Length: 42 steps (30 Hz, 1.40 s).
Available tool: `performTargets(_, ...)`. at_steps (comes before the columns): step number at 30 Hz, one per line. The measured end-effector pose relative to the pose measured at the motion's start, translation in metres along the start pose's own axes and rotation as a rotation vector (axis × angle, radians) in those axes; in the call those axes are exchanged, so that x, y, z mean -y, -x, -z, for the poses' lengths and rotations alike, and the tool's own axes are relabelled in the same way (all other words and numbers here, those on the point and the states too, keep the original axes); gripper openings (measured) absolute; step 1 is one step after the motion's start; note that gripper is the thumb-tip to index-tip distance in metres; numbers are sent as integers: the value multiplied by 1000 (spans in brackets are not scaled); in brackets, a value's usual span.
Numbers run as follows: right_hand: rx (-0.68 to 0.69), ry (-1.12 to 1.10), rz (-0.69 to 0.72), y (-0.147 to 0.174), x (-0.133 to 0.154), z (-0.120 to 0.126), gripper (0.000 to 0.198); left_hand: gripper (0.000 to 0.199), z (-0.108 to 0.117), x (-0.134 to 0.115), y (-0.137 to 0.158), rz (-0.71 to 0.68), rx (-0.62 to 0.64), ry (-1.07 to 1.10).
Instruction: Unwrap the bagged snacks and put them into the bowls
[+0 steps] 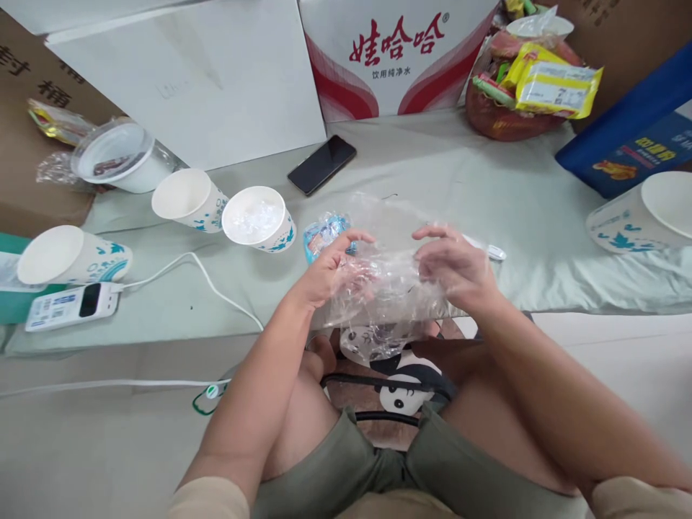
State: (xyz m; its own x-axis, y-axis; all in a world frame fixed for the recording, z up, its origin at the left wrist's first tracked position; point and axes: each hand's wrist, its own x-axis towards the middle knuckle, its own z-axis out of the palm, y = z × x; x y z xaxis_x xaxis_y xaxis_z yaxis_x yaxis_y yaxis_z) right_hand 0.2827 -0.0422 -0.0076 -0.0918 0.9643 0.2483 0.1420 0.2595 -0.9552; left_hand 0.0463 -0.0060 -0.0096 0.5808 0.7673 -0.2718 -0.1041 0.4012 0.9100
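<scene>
A thin, crumpled clear plastic bag [386, 288] stretches between my two hands at the table's front edge, its lower part hanging over my lap. My left hand [338, 270] grips the bag's left side with curled fingers, film covering part of them. On the opposite side my right hand [454, 267] has its bent fingers in the film, slightly blurred. Just behind my left hand lies a blue crinkled wrapper [318, 234], partly hidden by it. A small white object [496, 252] pokes out behind my right hand; its kind is unclear.
A phone [323, 164] lies beyond the bag. Paper cups [278, 227] stand left, one holding clear film; another cup [621, 223] is far right. A white power bank [73, 306] trails a cable. Boxes [394, 94] and a snack basket [500, 119] line the back.
</scene>
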Motion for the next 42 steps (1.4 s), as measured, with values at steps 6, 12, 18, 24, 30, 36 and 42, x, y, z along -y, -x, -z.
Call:
performTargets(6, -109, 0, -25, -1, 5, 4, 20, 22, 2, 1, -7, -133, -37, -5)
performTargets(12, -155, -117, -113, -4, -9, 5, 18, 37, 7, 1, -12, -269, -129, -33)
performTargets(18, -69, -159, -345, -3, -7, -1, 62, 25, 5, 5, -9, -280, -184, -46)
performTargets(24, -97, -219, -369, -3, -4, -7, 21, 67, 1, 2, -4, -156, -49, 139)
performTargets(30, 153, -40, -449, -5, 1, -6, 31, 32, 0, 7, -6, -52, -103, -28)
performTargets(36, 215, 63, -437, -5, 3, 6, 33, 36, 1, 4, -2, 41, -86, -132)
performTargets(42, 184, -252, -346, 0, -1, 15, 15, 23, 12, -4, 1, 20, -189, 58)
